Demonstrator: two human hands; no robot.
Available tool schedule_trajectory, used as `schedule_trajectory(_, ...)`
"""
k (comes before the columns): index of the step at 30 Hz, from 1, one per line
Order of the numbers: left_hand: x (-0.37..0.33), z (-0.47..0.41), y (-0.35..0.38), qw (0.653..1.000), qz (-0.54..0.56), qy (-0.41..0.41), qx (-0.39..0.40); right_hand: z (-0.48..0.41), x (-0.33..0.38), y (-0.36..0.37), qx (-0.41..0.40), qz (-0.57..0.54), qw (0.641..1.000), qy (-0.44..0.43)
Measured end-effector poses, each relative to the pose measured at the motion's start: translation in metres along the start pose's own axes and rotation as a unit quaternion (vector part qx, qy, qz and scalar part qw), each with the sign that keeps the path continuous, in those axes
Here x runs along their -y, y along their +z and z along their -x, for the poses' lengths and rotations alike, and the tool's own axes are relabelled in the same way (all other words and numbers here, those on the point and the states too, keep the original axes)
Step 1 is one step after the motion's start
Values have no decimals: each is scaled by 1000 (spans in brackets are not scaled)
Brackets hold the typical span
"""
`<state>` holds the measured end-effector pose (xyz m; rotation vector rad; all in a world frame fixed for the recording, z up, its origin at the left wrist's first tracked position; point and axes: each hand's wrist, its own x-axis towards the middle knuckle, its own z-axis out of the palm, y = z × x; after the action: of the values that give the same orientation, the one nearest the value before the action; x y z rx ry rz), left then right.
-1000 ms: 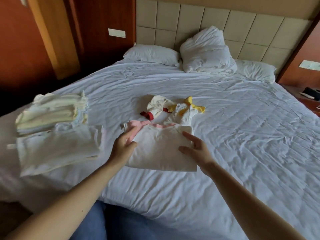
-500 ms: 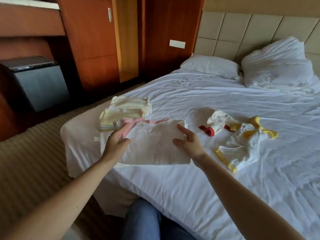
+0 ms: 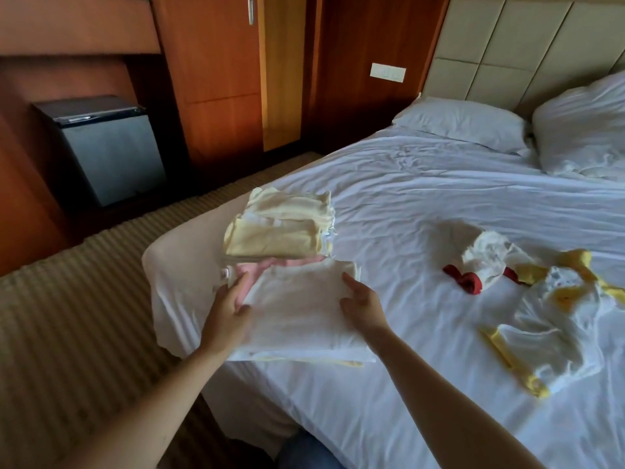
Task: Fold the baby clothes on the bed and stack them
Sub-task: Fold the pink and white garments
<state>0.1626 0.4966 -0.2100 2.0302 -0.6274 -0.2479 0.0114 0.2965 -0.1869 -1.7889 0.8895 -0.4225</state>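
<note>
Gripping the folded garment (image 3: 297, 309) near the corner of the bed (image 3: 422, 211), left hand (image 3: 226, 314) and right hand (image 3: 362, 308) may land it skewed, tipping the stack (image 3: 338, 359) floorward

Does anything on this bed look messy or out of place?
Yes. Two small garments lie crumpled and unfolded on the sheet: a red-trimmed garment and, beside it, a yellow-trimmed garment. The yellow folded stack near the corner looks tidy.
</note>
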Motion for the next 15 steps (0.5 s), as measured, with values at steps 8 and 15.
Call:
schedule_trajectory(8, 15, -8, 17, 972, -226, 42, -41, -17, -19, 9, -11, 138, 990, 4)
schedule_trajectory(15, -14, -21, 40, 940, -261, 221, 9, -9, 15, 22, 15, 362, 901, -237)
